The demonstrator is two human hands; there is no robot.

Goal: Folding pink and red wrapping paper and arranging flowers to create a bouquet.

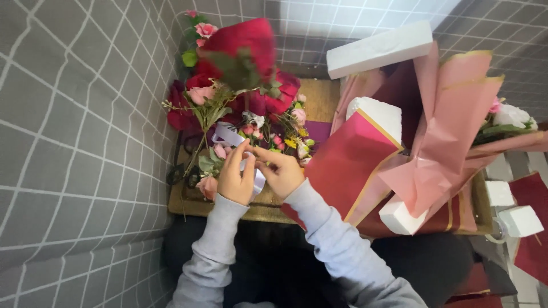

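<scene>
Pinching a pale lilac ribbon between them, the fingers of both hands close narrowly on the strip, thumbs and forefingers nearly touching just below the flower heads. The left hand holds the ribbon's lower run, which trails down past its palm, while the right hand grips the end beside it. The ribbon loops up toward the stems of the red and pink bouquet, which lies on the wooden bench against the grey gridded wall.

The step looks like forming or tightening a tie around the stems. The next move probably calls for keeping the strip taut and flat while one end is passed round. To the right, well apart, lie red and pink wrapping sheets and white foam blocks.
</scene>
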